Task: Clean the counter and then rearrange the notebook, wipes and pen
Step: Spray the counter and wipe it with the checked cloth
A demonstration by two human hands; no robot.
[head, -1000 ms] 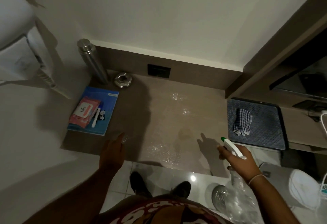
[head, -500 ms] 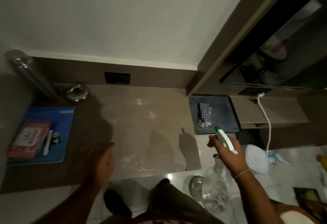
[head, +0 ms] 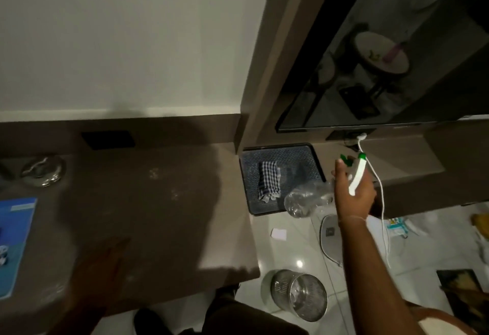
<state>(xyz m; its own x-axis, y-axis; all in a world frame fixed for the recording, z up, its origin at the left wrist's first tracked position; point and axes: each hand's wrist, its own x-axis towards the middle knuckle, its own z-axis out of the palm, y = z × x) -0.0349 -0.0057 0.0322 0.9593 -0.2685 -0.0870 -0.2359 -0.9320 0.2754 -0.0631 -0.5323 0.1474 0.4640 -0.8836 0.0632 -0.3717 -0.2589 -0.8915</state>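
Curling round the neck of a spray bottle (head: 304, 199), the right grip (head: 354, 194) holds it tipped: the crumpled clear plastic body points to nine o'clock, the white trigger head with its green nozzle to twelve. At nine o'clock of this grip, a dark rectangular tray (head: 299, 162) with a perforated face and raised rim carries a rumpled checked cloth (head: 268, 182). A thin white cable (head: 382, 202) hangs at its three o'clock.

The left grip (head: 100, 263), blurred and in shadow, is spread with straight fingers over the front of the desk (head: 158, 215), pinching nothing. The desk is smooth and brown, speckled with droplets near its middle. Its right edge ends squarely beside the tray, and broad bare surface runs from the left grip toward twelve o'clock.

The blue notebook (head: 16, 242) lies flat at the desk's nine o'clock side, cut by the frame. A round metal ashtray (head: 43, 171) sits at ten o'clock. Below the desk's right corner, a perforated steel bin (head: 299, 295) stands on glossy white floor (head: 291, 242) tiles.
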